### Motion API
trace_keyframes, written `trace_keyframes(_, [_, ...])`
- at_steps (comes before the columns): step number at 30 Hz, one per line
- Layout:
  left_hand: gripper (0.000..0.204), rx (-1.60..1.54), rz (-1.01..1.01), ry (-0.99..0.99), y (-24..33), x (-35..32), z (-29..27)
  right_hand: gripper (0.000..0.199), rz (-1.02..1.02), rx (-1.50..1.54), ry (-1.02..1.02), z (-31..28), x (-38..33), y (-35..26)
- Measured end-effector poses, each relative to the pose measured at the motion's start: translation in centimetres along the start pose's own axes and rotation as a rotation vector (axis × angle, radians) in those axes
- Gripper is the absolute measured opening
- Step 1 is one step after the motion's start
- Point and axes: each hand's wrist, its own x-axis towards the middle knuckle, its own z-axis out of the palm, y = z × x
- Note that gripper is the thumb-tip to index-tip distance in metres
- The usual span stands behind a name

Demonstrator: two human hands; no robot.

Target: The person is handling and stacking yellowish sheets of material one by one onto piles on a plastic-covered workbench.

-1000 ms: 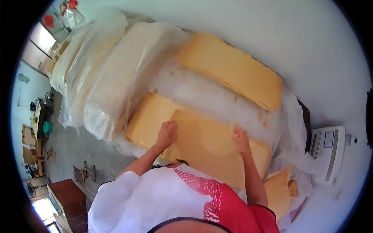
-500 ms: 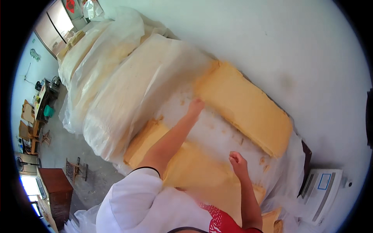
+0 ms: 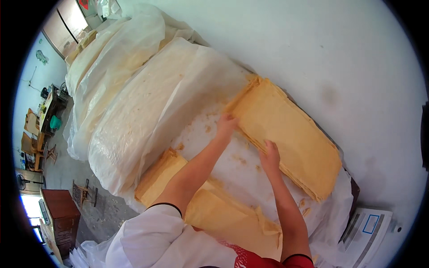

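Observation:
A stack of thin, soft yellow sheets [image 3: 290,138] lies on the far side, along the wall. At its near long edge, toward the left end, my left hand [image 3: 227,125] has its fingers bent on the edge of a sheet. Farther right along the same edge, my right hand [image 3: 270,157] pinches the sheets' rim, thumb side up. Between my arms and body lies a second pile of yellow sheets [image 3: 223,203], with a crumpled fold at its right end. My forearms cross over this nearer pile and hide part of it.
Whitish plastic sheeting [image 3: 214,145] with yellow scraps runs between the two piles. Large plastic-covered heaps [image 3: 138,94] stand to the left. A white wall [image 3: 313,53] bounds the far side; a white appliance [image 3: 366,234] is at right. A brown cabinet [image 3: 61,219] stands lower left.
My right hand has moved up and away from me to the far stack's edge. My left hand has closed in on that edge too. The nearer pile's top sheet, blurred before, now lies still.

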Motion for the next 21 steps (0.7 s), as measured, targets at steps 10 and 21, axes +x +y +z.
trace_keyframes(10, [0.033, 0.502, 0.249, -0.142, 1.9, -0.3, 1.7, 0.046, 0.275, 0.728, 0.092, 4.7, 6.9, -3.7])
trace_keyframes(21, [0.044, -0.252, -0.146, -0.300, 0.6, -1.1, 1.1, 0.033, 0.039, -0.215, 0.060, 4.2, 6.5, -2.0])
